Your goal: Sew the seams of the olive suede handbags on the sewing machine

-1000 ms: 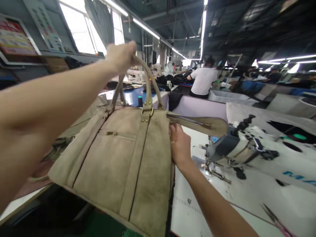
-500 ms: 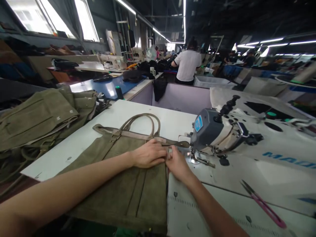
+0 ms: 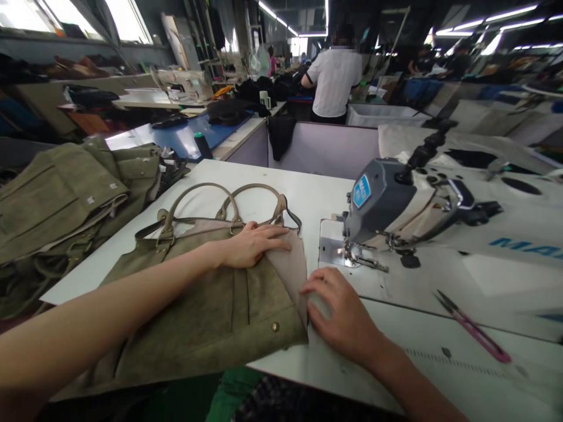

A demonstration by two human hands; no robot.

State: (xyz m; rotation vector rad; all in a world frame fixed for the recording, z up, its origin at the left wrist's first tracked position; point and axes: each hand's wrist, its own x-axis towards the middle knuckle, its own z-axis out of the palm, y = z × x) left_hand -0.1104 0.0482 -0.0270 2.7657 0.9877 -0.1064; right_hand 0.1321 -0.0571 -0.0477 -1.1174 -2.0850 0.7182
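Note:
An olive green bag (image 3: pixel 197 305) with two looped handles (image 3: pixel 200 190) lies on the white sewing table, its pale lining (image 3: pixel 290 261) showing at the right side. My left hand (image 3: pixel 253 243) rests on the bag's upper part, fingers spread toward the lining. Beside the bag's right edge is my right hand (image 3: pixel 336 310), its fingers apart and slightly curled, the tips near the lining's edge. The sewing machine head (image 3: pixel 378 193) stands to the right of the bag, and its needle area (image 3: pixel 352 255) has no fabric under it.
Pink-handled snips (image 3: pixel 477 331) lie on the machine bed at the right. More olive bags (image 3: pixel 57 199) are piled at the left. A green thread cone (image 3: pixel 202 145) stands behind the table. Farther back, a person in a white shirt (image 3: pixel 334 82) faces away.
The bag has shifted and turned, with its right side pulled away from the machine and its lining now exposed. My hands have separated; the right moved lower and opened.

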